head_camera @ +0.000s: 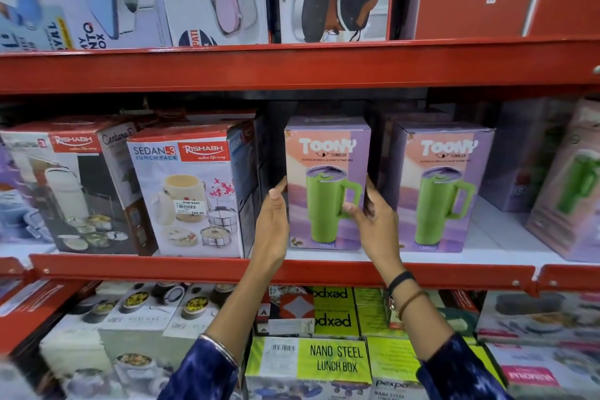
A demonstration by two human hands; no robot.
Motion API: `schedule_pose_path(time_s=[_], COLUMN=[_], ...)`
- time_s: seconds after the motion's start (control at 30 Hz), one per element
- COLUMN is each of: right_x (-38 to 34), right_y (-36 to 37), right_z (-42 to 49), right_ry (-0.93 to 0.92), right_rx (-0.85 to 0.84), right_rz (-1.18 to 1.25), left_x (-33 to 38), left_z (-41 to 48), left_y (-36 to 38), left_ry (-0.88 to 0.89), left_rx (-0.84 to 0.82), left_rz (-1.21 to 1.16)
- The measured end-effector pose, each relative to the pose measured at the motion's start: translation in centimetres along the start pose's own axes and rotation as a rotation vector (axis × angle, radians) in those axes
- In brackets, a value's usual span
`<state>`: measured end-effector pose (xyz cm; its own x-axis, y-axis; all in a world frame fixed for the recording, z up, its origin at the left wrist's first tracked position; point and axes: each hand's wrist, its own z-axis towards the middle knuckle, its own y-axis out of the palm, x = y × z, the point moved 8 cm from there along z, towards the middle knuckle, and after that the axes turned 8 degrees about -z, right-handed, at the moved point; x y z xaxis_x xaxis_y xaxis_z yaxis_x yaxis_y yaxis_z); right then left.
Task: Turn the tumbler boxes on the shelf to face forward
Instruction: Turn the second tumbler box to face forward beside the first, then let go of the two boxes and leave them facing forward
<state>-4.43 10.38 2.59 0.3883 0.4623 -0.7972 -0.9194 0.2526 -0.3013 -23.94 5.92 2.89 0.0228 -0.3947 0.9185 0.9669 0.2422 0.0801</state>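
Observation:
Two purple Toony tumbler boxes with a green mug picture stand on the middle shelf (324, 265). The left tumbler box (326, 156) faces me squarely. My left hand (272, 221) presses against its left side and my right hand (373, 221) wraps its right edge, thumb on the front. The second tumbler box (444, 192) stands just to the right, front towards me and turned slightly. At the far right another tumbler box (571, 185) is angled sideways, partly cut off by the frame edge. A purple box (526, 166) behind it shows only a plain side.
Lunch pack boxes (188, 192) crowd the shelf to the left of the tumbler boxes. A red shelf beam (292, 68) runs overhead with more boxes above. Below the shelf lip lie green lunch boxes (334, 360) and other cartons.

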Motion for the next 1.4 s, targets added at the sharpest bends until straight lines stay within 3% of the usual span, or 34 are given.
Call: schedule_pose_path(time_s=[0.23, 0.43, 0.67, 1.17, 1.27, 1.4], right_x=[0.3, 0.2, 0.8, -1.0, -1.2, -1.2], right_y=[0.4, -1.2, -1.1, -2.7, -3.0, -5.4], right_z=[-0.4, -1.8, -3.4, -6.8, -6.8, -7.0], right_ry=[0.014, 0.071, 0.161, 0.148, 0.147, 0.127], right_rx=[0.009, 0.137, 0.101, 0.099, 0.092, 0.180], right_rz=[0.001, 0.105, 0.215, 0.316, 0.298, 0.296], left_x=[-1.8, -0.2, 0.5, 1.8, 2.3, 4.5], left_z=[-0.3, -1.4, -2.3, -6.4, -6.7, -8.0], left_y=[0.1, 0.6, 1.0, 0.6, 1.0, 2.8], left_ry=[-0.040, 0.088, 0.090, 0.044, 0.080, 0.253], left_rx=[-0.045, -0.100, -0.128, -0.146, -0.083, 0.090], left_rz=[0.069, 0.051, 0.029, 0.054, 0.116, 0.106])
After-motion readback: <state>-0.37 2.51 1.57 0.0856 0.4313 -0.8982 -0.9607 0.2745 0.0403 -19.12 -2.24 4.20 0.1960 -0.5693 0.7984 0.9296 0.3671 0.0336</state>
